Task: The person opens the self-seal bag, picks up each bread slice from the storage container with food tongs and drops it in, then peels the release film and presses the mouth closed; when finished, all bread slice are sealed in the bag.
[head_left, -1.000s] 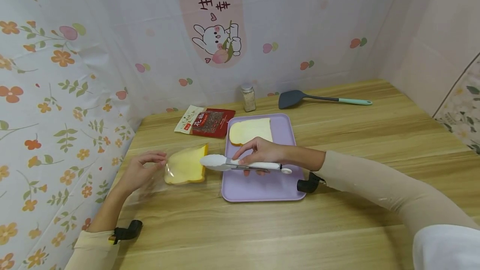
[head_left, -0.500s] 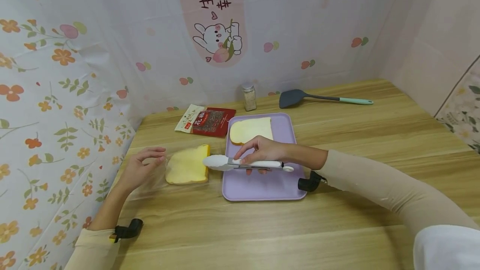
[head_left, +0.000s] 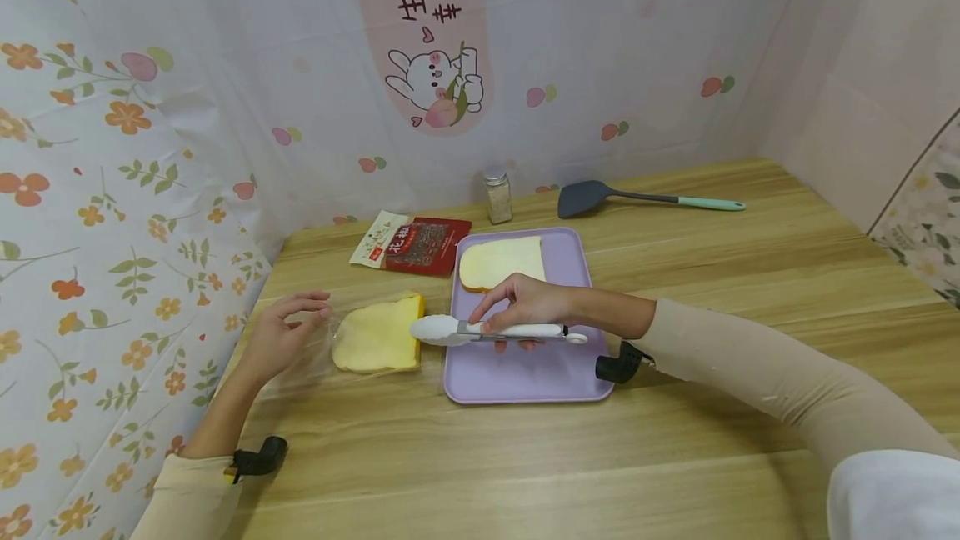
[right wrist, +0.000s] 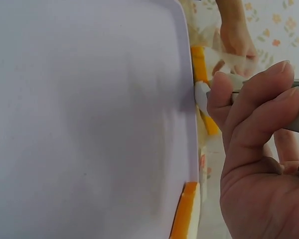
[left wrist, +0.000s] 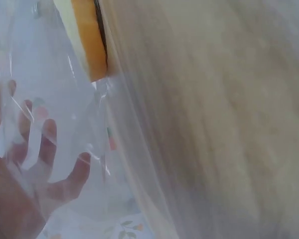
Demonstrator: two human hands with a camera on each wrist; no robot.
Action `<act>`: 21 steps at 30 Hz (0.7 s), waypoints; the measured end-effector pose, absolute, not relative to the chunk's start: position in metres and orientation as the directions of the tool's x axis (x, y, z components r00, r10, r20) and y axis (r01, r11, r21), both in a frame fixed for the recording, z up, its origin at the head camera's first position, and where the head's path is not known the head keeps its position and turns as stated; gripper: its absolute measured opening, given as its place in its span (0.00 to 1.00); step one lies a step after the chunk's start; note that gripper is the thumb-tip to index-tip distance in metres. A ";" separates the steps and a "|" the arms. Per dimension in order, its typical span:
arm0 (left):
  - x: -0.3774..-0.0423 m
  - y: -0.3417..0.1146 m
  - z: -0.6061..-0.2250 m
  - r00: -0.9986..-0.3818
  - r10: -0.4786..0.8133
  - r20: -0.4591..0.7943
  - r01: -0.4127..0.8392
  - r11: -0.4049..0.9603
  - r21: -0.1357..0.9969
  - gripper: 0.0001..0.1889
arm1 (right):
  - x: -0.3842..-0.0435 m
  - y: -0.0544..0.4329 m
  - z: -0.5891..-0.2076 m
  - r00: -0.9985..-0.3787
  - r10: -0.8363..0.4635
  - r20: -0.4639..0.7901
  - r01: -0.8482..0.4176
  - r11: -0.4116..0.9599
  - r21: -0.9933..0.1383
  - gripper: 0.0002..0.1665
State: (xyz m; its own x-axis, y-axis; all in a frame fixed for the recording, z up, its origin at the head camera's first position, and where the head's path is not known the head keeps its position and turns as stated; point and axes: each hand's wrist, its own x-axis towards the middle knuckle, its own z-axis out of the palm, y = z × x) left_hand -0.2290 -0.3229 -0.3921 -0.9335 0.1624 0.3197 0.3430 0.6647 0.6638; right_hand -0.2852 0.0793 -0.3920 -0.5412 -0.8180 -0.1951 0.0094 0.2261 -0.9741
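My right hand grips white-handled tongs above a lilac tray. The tongs' white tips meet the right edge of a bread slice left of the tray; whether they pinch it is hard to tell. Clear plastic film, seemingly a bag, surrounds this slice. At its left side is my left hand, fingers apart and loosely bent; the left wrist view shows the hand through the film. Another bread slice lies on the tray's far part.
A red seasoning packet lies behind the bagged slice, beside the tray. Farther back stand a small glass jar and, to its right, a spatula lying flat. Patterned cloth hangs behind the wooden table.
The tongs have shifted slightly right, and the bagged slice has slid right with them. My left hand has stayed nearly in place, so the gap between it and the slice is wider.
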 end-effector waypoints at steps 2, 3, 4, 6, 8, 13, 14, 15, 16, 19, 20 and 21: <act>-0.230 -0.323 -0.392 -0.931 0.162 0.328 0.349 0.661 0.664 0.09 | -0.285 0.079 -0.392 -0.545 -0.818 -0.186 0.005 0.218 -0.976 0.17; -0.230 -0.323 -0.392 -0.930 0.166 0.327 0.352 0.658 0.666 0.09 | -0.285 0.079 -0.392 -0.546 -0.819 -0.178 0.002 0.211 -0.977 0.18; -0.230 -0.324 -0.393 -0.930 0.171 0.325 0.354 0.654 0.669 0.09 | -0.285 0.079 -0.391 -0.548 -0.819 -0.170 0.001 0.203 -0.979 0.18; -0.229 -0.324 -0.393 -0.932 0.174 0.318 0.352 0.643 0.680 0.09 | -0.284 0.078 -0.391 -0.556 -0.816 -0.158 0.001 0.189 -0.982 0.18; -0.228 -0.324 -0.393 -0.933 0.167 0.318 0.349 0.633 0.691 0.09 | -0.282 0.076 -0.391 -0.565 -0.810 -0.153 0.010 0.179 -0.984 0.18; -0.227 -0.325 -0.396 -0.933 0.140 0.332 0.345 0.614 0.710 0.08 | -0.273 0.069 -0.392 -0.584 -0.796 -0.159 0.038 0.169 -0.985 0.19; -0.227 -0.325 -0.396 -0.932 0.136 0.336 0.346 0.612 0.711 0.08 | -0.272 0.068 -0.392 -0.586 -0.794 -0.160 0.044 0.166 -0.985 0.19; -0.227 -0.325 -0.396 -0.931 0.135 0.339 0.348 0.609 0.713 0.08 | -0.270 0.068 -0.391 -0.589 -0.792 -0.160 0.048 0.164 -0.985 0.20; -0.227 -0.325 -0.397 -0.929 0.135 0.343 0.351 0.608 0.712 0.07 | -0.270 0.067 -0.391 -0.591 -0.790 -0.160 0.052 0.161 -0.986 0.20; -0.227 -0.324 -0.397 -0.924 0.144 0.354 0.365 0.609 0.704 0.07 | -0.270 0.067 -0.391 -0.593 -0.789 -0.160 0.060 0.155 -0.986 0.20; -0.228 -0.324 -0.396 -0.922 0.148 0.358 0.370 0.608 0.702 0.07 | -0.271 0.067 -0.391 -0.592 -0.790 -0.163 0.062 0.156 -0.986 0.19; -0.228 -0.324 -0.396 -0.921 0.151 0.359 0.373 0.606 0.702 0.07 | -0.272 0.068 -0.391 -0.587 -0.793 -0.162 0.058 0.159 -0.986 0.19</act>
